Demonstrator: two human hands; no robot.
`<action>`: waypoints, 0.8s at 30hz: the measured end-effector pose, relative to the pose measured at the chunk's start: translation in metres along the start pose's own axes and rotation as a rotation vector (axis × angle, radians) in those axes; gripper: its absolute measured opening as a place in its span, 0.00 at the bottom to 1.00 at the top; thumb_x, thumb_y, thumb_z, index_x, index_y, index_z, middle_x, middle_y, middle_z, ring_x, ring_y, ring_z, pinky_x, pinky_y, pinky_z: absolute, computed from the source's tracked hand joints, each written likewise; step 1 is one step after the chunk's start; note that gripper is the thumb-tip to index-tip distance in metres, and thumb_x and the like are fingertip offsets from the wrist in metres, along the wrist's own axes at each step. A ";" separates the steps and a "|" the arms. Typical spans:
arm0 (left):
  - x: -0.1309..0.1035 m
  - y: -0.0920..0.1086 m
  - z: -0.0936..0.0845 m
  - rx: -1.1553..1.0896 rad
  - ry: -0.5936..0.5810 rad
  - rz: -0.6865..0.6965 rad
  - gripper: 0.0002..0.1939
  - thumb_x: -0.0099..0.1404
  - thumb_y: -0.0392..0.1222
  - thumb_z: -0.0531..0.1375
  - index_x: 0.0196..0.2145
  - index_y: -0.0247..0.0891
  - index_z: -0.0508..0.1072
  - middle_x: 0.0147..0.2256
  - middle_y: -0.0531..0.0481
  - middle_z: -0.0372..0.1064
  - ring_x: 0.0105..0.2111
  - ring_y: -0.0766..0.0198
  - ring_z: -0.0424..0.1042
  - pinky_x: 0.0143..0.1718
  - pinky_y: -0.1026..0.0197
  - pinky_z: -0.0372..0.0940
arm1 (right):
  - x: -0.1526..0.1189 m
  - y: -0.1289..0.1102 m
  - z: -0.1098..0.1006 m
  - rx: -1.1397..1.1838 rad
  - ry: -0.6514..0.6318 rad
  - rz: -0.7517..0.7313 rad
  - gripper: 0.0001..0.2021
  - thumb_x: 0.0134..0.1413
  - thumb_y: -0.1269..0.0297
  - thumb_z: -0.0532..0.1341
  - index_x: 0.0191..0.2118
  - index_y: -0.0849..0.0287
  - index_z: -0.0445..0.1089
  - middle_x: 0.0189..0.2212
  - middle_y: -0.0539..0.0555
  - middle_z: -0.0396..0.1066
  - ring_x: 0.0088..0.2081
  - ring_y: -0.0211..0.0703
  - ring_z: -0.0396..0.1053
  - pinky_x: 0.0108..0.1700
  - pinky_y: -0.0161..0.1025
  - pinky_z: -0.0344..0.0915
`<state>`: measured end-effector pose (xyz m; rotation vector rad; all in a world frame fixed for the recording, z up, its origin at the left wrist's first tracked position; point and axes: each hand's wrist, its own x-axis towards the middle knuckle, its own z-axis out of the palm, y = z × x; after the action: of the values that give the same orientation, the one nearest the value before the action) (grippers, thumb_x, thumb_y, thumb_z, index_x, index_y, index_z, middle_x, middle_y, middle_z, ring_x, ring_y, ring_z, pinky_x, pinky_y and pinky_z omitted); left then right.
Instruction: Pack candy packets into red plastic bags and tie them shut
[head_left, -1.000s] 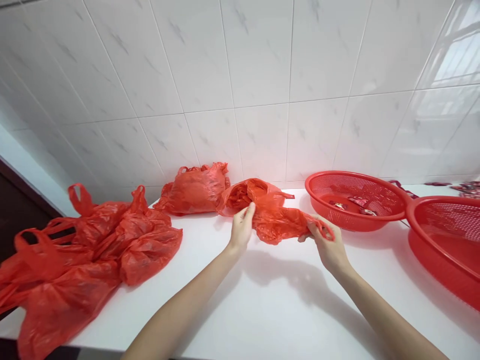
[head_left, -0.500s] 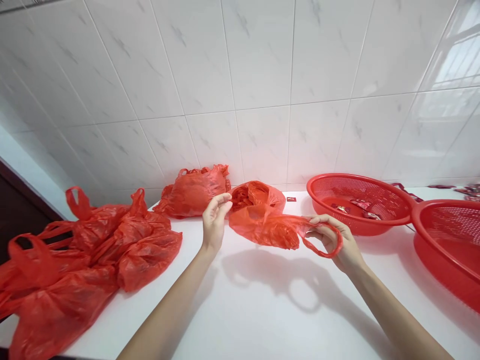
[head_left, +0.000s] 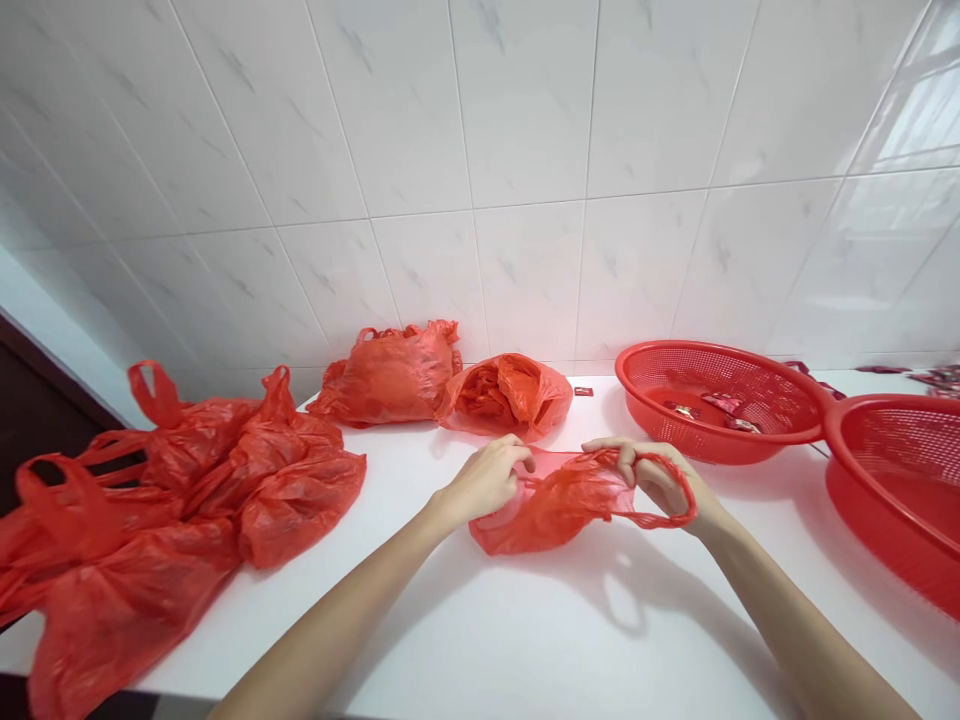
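Between my hands, just above the white table, hangs a thin red plastic bag. My left hand has its fingers closed on the bag's left side near the mouth. My right hand grips the other side, with a handle loop of the bag around its fingers. The bag looks slack and partly spread. Behind it, against the wall, an open red bag holds crumpled red plastic.
Filled red bags crowd the left of the table, and another bulging bag leans near the wall. On the right stand two red plastic baskets, one with several small packets inside. A small red packet lies near the wall.
My left hand has come down and right onto the bag and closed on it. The bag has moved nearer to me, away from the open bag behind. My right hand still holds it.
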<state>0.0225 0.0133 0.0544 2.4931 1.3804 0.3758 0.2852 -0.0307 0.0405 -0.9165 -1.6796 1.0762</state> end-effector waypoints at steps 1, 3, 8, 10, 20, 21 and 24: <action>0.000 -0.001 -0.004 0.056 0.016 -0.035 0.25 0.55 0.22 0.50 0.41 0.40 0.80 0.43 0.46 0.75 0.43 0.57 0.75 0.42 0.59 0.67 | 0.000 0.000 -0.004 -0.118 -0.027 -0.014 0.20 0.57 0.50 0.58 0.19 0.55 0.61 0.51 0.61 0.76 0.55 0.60 0.71 0.56 0.55 0.65; -0.002 0.000 -0.012 0.167 0.052 -0.124 0.27 0.55 0.22 0.51 0.45 0.42 0.79 0.43 0.45 0.74 0.42 0.56 0.75 0.40 0.60 0.66 | -0.001 0.004 -0.012 -0.409 -0.072 0.013 0.15 0.53 0.60 0.60 0.18 0.55 0.60 0.56 0.62 0.73 0.56 0.63 0.69 0.52 0.54 0.67; -0.007 0.011 -0.022 0.323 0.033 -0.198 0.28 0.58 0.22 0.49 0.49 0.42 0.76 0.40 0.44 0.73 0.36 0.54 0.75 0.34 0.59 0.62 | -0.009 0.004 -0.038 -0.760 -0.122 0.150 0.13 0.47 0.71 0.60 0.37 0.52 0.78 0.66 0.60 0.61 0.61 0.66 0.66 0.51 0.54 0.69; -0.008 0.013 -0.019 0.309 0.013 -0.194 0.27 0.57 0.22 0.49 0.47 0.41 0.75 0.39 0.44 0.73 0.34 0.54 0.75 0.32 0.59 0.61 | -0.013 -0.008 -0.042 -0.646 -0.097 0.019 0.17 0.50 0.66 0.62 0.47 0.49 0.79 0.65 0.57 0.64 0.65 0.64 0.62 0.57 0.54 0.66; -0.013 0.015 -0.021 -0.073 0.088 0.048 0.29 0.58 0.25 0.49 0.52 0.41 0.77 0.44 0.46 0.79 0.45 0.56 0.76 0.48 0.59 0.68 | 0.017 0.005 0.050 -0.947 -0.222 -0.061 0.13 0.60 0.73 0.52 0.27 0.56 0.69 0.30 0.60 0.75 0.34 0.51 0.71 0.42 0.47 0.64; -0.014 0.012 -0.026 -0.053 0.116 0.020 0.31 0.57 0.24 0.49 0.54 0.40 0.76 0.46 0.46 0.78 0.47 0.55 0.76 0.49 0.59 0.68 | 0.018 0.012 0.050 -1.001 -0.209 0.011 0.11 0.58 0.73 0.54 0.26 0.56 0.67 0.28 0.59 0.73 0.33 0.50 0.71 0.41 0.46 0.64; -0.016 -0.001 -0.043 0.033 0.197 -0.122 0.35 0.57 0.23 0.48 0.60 0.36 0.72 0.52 0.44 0.76 0.52 0.54 0.74 0.55 0.57 0.66 | 0.015 0.021 0.037 -1.028 -0.201 0.148 0.07 0.52 0.70 0.62 0.26 0.55 0.65 0.24 0.55 0.70 0.28 0.47 0.69 0.33 0.41 0.63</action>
<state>-0.0017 0.0051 0.0922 2.4368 1.6168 0.5903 0.2481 -0.0195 0.0174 -1.6139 -2.4008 0.3238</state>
